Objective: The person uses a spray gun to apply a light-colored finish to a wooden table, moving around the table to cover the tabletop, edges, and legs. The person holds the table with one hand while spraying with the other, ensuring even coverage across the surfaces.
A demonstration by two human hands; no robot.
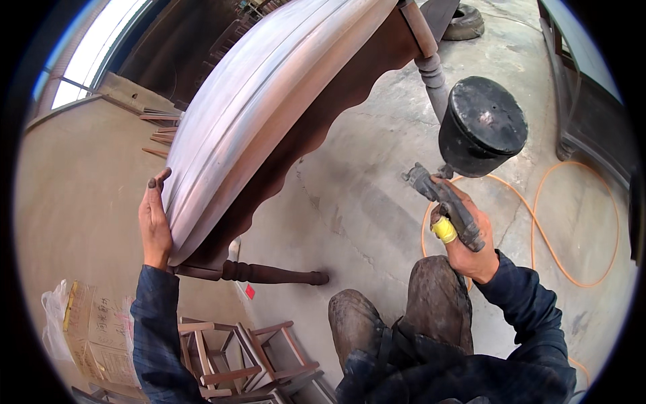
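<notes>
A long tabletop (pixel 259 101), greyish pink with grooved, rounded edges, runs from the lower left up to the top. Below it show a dark scalloped apron (pixel 336 111) and turned legs (pixel 269 273). My left hand (pixel 155 225) lies against the table's near left end, its darkened fingers stretched out along the edge. Over on the right, my right hand (pixel 476 232) is wrapped round a dark spray gun (pixel 452 207), with yellow tape (pixel 444 229) on one finger. A round black lidded cup (pixel 486 124) sits on the gun, out to the right of the table.
An orange hose (pixel 538 229) loops over the concrete floor at right. Wooden stool frames (pixel 249 357) and a cardboard box (pixel 101 333) are at lower left. A tyre (pixel 464 23) lies at the top, with dark furniture (pixel 599 121) along the right.
</notes>
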